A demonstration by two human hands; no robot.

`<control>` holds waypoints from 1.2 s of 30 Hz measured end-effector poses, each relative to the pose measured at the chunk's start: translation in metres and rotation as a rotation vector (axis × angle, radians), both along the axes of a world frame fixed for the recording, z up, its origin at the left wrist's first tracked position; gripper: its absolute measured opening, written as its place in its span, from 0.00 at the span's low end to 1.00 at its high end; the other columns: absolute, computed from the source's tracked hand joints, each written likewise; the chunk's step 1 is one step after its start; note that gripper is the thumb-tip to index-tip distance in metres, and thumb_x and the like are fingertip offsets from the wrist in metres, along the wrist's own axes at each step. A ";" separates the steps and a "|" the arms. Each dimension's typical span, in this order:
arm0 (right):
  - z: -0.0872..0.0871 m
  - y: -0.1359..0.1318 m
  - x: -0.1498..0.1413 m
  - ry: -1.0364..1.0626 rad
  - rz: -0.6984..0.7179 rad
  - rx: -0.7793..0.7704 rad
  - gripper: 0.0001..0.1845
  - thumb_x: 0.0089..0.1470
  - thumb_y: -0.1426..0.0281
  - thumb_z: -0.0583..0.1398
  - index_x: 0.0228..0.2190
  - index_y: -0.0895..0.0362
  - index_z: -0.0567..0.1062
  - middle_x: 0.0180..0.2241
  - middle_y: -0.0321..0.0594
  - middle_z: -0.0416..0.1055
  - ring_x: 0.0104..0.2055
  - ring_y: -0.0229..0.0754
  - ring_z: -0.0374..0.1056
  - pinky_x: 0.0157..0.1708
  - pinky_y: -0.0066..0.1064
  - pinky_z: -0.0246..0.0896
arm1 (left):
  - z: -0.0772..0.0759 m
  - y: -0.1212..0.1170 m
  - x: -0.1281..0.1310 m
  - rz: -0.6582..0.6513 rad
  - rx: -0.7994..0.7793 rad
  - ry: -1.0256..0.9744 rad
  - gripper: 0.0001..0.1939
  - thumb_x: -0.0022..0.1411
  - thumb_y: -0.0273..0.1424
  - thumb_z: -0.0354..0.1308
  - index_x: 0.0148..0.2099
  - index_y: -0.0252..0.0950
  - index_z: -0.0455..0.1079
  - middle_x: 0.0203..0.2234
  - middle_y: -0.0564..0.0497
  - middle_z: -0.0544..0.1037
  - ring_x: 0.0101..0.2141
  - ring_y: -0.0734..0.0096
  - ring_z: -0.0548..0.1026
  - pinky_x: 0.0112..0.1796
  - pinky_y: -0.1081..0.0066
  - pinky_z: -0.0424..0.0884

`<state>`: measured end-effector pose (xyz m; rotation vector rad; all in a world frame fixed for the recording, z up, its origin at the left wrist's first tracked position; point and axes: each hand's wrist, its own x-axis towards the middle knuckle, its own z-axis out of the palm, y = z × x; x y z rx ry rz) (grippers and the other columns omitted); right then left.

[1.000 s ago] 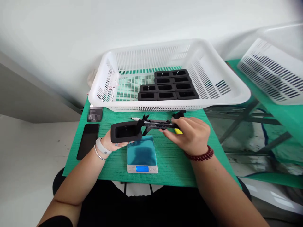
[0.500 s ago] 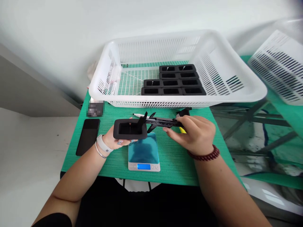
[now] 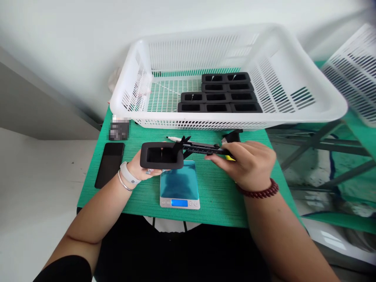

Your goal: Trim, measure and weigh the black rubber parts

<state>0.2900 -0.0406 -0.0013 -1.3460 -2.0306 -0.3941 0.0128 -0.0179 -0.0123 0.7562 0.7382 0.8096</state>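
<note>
My left hand is closed under a black rectangular frame part, holding it above the table with its opening facing me. My right hand grips a black caliper by its slider end. The caliper's jaws meet the right end of the black part. Both are held just above a small digital scale with a blue-filmed platform.
A white slotted basket at the back of the green mat holds several matching black parts. A white marker pen, a black phone and a second white basket at the right also show.
The black part has turned a little in my left hand and the caliper jaws have closed in on its right end. The camera has tilted, shifting the whole scene upward.
</note>
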 end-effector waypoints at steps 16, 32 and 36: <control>0.007 -0.009 -0.023 0.036 -0.083 0.148 0.14 0.52 0.59 0.63 0.28 0.57 0.71 0.18 0.35 0.68 0.19 0.36 0.61 0.20 0.30 0.52 | 0.006 -0.006 0.020 -0.199 -0.184 -0.196 0.14 0.66 0.33 0.56 0.53 0.37 0.68 0.31 0.50 0.80 0.24 0.74 0.79 0.25 0.77 0.77; 0.008 -0.008 -0.021 0.080 -0.171 0.110 0.19 0.51 0.53 0.63 0.23 0.55 0.73 0.17 0.36 0.71 0.20 0.37 0.63 0.23 0.30 0.54 | 0.003 -0.006 0.018 -0.116 -0.204 -0.196 0.14 0.65 0.30 0.56 0.53 0.38 0.69 0.33 0.49 0.80 0.28 0.70 0.80 0.30 0.73 0.78; 0.031 -0.025 0.001 0.306 -0.392 0.021 0.17 0.51 0.54 0.62 0.28 0.56 0.75 0.16 0.35 0.68 0.19 0.38 0.63 0.22 0.30 0.54 | 0.007 -0.004 0.017 -0.081 -0.201 -0.200 0.16 0.65 0.29 0.54 0.55 0.38 0.68 0.31 0.49 0.80 0.27 0.68 0.80 0.28 0.70 0.77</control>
